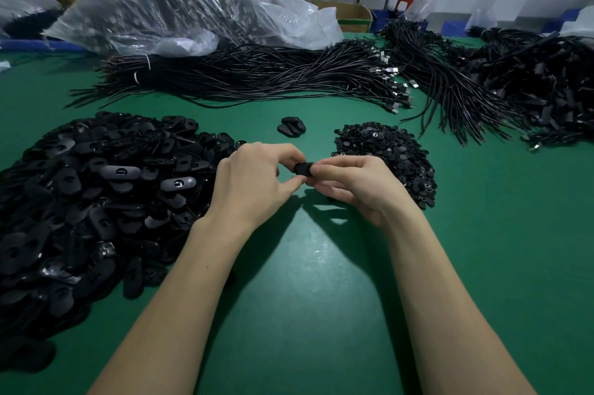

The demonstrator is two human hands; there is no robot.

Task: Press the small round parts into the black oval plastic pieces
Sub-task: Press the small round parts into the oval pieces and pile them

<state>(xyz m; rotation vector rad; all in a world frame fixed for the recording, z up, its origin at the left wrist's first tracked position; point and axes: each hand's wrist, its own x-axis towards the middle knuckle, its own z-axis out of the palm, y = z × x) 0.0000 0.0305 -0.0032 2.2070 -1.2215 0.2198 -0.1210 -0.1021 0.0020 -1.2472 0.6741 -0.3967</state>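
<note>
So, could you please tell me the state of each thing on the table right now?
Left hand: pinches the held piece.
Right hand: pinches the held piece.
Held piece: black, off the table, between both hands.
Oval pile: loose heap, left.
Round pile: loose heap, right.
Small stack: few ovals, set apart.
Cables: bundled, lying flat.
Bag: clear, full.

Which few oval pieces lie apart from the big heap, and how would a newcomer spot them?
Start at the green table and the hands working at its middle. Just beyond them, a small cluster of oval pieces lies alone on bare green, between the big heap and the round parts pile.
</note>
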